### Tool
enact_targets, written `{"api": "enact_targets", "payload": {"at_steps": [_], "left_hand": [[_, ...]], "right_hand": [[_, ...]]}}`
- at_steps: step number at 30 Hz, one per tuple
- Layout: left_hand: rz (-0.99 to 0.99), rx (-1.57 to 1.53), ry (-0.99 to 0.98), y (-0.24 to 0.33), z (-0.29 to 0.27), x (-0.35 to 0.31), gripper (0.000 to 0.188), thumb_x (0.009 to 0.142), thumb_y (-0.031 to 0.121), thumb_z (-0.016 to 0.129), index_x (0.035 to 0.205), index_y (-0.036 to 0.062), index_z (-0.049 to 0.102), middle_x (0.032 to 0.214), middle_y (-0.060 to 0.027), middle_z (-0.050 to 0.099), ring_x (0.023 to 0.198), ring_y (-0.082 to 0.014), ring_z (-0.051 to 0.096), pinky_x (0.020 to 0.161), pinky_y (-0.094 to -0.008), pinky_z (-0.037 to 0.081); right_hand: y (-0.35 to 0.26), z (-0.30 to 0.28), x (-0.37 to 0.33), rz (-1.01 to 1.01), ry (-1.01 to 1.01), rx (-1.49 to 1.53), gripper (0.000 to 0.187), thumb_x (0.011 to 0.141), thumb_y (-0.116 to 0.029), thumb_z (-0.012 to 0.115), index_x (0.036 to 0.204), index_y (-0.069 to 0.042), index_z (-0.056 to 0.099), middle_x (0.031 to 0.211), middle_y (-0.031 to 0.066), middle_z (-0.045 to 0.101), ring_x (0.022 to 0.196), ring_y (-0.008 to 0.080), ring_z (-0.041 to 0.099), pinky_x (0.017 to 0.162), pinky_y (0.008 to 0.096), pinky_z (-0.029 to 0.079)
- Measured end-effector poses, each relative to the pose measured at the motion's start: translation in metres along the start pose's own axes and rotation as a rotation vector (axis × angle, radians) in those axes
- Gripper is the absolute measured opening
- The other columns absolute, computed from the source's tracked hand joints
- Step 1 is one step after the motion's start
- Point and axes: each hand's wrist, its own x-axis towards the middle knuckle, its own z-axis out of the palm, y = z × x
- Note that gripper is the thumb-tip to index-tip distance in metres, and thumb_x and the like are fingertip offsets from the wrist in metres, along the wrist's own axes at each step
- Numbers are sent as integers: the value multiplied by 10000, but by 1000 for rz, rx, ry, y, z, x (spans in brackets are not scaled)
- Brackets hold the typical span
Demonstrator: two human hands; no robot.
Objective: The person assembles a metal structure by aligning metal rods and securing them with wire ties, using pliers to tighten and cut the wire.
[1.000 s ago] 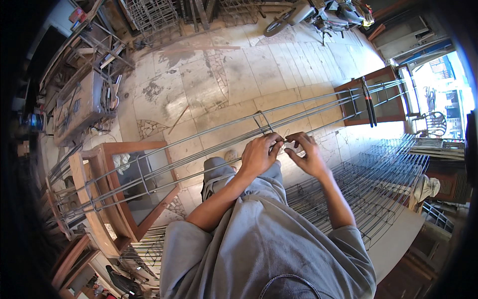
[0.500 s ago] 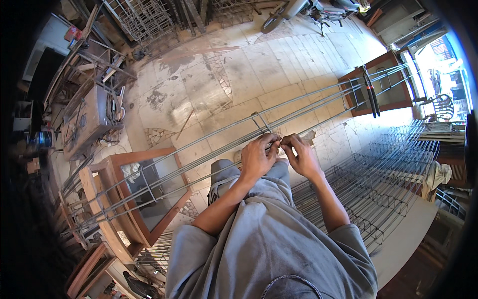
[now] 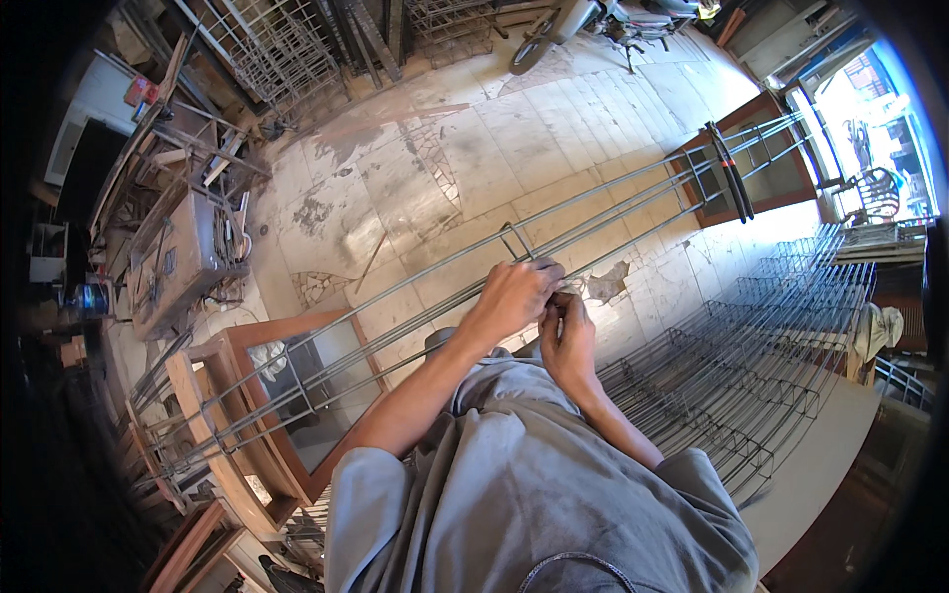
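Note:
A long rebar frame [image 3: 435, 299] of thin steel rods crosses in front of me, with square stirrups [image 3: 510, 240] spaced along it. My left hand [image 3: 512, 296] is at its nearer rods, fingers closed and knuckles up. Just below and right of it, my right hand [image 3: 565, 344] has thumb and fingers pinched together, the fingertips almost meeting the left hand's. Whatever lies between the fingers is too small to make out. Farther right along the frame hang dark long-handled pincers [image 3: 730, 176] with red marks.
Wooden window frames [image 3: 282, 395] stand under the rebar frame's left end, with another wooden frame [image 3: 756, 163] under its right end. More rebar cages [image 3: 712, 366] are stacked to my right. Scrap wood [image 3: 188, 237] is piled at left; a motorcycle [image 3: 573, 25] stands at the back.
My right hand has dropped and drawn inward, below the left hand's fingertips. The left hand has turned knuckles up and moved slightly. The view has shifted a little.

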Motion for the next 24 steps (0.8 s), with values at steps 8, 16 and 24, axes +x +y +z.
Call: {"api": "enact_targets", "payload": {"at_steps": [8,16,24], "left_hand": [[197,22,-312,-6,-31,25,145,797,116,617,900,29,671,901,-166,671,866,-363,673,735,-445,533],[30,-37,-162,-2,-6,-3,266,864,191,662,1073,30,628,1065,-161,651,929,-368,656,775,-444,541],[-146,-132,157,13,2,-52,402,885,281,669,1212,77,555,1242,-113,571,1041,-357,618,858,-436,525]], "right_hand": [[-33,10,-29,291,-318,1184,809,930,17,477,1573,-157,18,1408,124,399,1120,202,515,838,325,449],[-5,-30,-41,509,-471,1184,763,947,-161,600,1558,-152,144,1388,134,467,1031,186,556,864,336,446],[28,-95,-30,470,-199,861,556,918,-283,650,1355,15,475,1179,102,592,872,133,573,783,260,441]]}}
